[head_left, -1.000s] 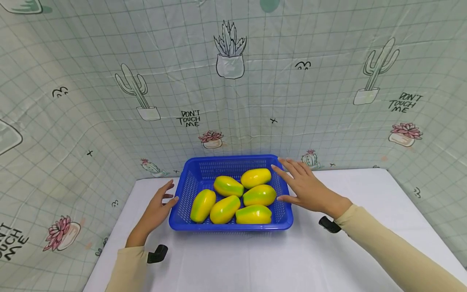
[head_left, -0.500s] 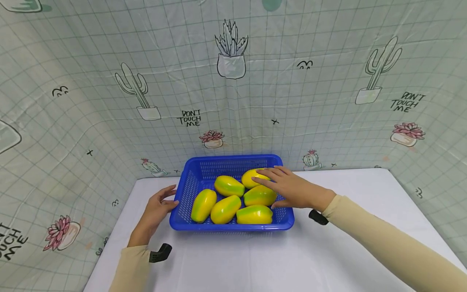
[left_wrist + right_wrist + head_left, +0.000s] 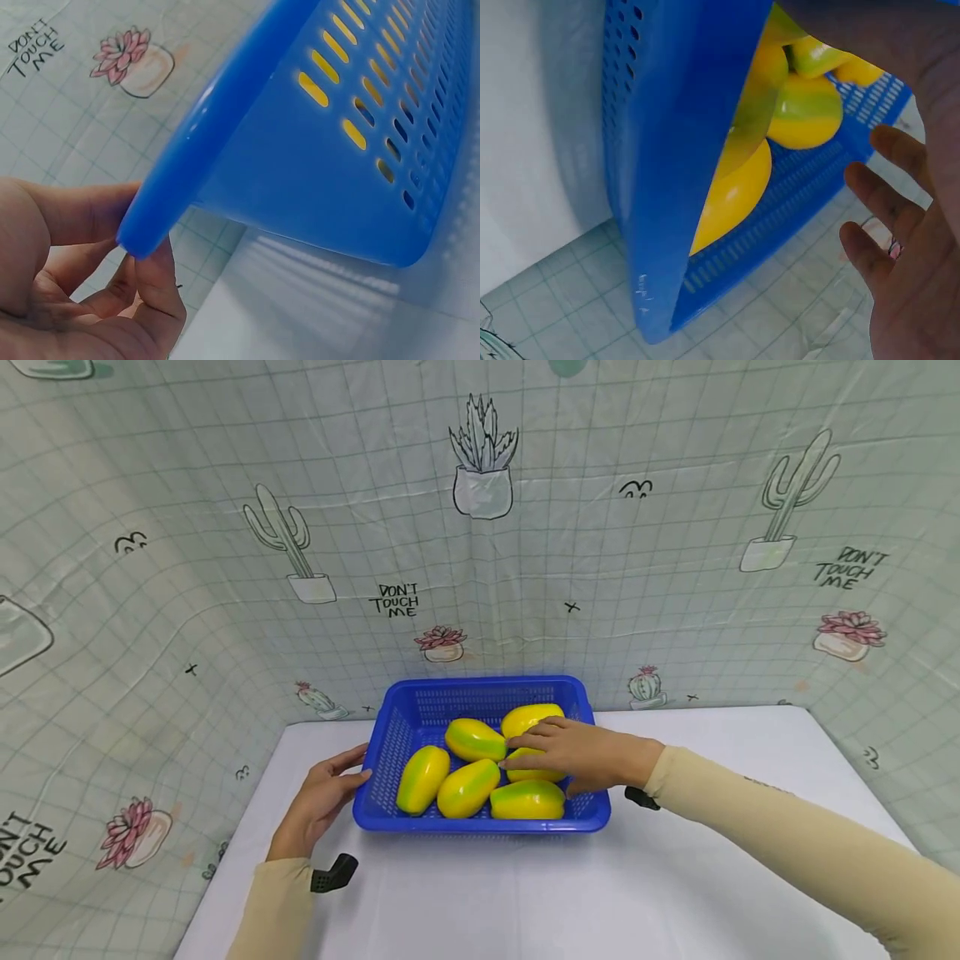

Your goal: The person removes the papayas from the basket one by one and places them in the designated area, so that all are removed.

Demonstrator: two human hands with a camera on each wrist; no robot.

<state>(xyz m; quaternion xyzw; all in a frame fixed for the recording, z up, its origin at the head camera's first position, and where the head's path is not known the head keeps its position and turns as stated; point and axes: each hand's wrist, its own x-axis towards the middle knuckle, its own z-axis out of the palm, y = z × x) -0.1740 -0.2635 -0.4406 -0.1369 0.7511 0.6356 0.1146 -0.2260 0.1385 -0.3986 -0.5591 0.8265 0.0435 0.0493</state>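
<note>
A blue plastic basket with slotted walls holds several shiny yellow papayas streaked with green. At its left end, my left hand pinches the rim between thumb and fingers, as the left wrist view shows. My right hand reaches in over the right end, its fingers spread above a papaya that it partly covers in the head view. In the right wrist view the fingers are loosely extended, with visible space between them and the fruit.
The basket stands on a white-covered table, close to its back edge. Behind and on both sides hangs a checked curtain printed with cactus drawings. A black wrist-camera mount juts from the left sleeve.
My right hand has moved left and inward from the basket's right rim to above the papayas. My left fingers have closed in on the left rim. The papayas stay where they lay.
</note>
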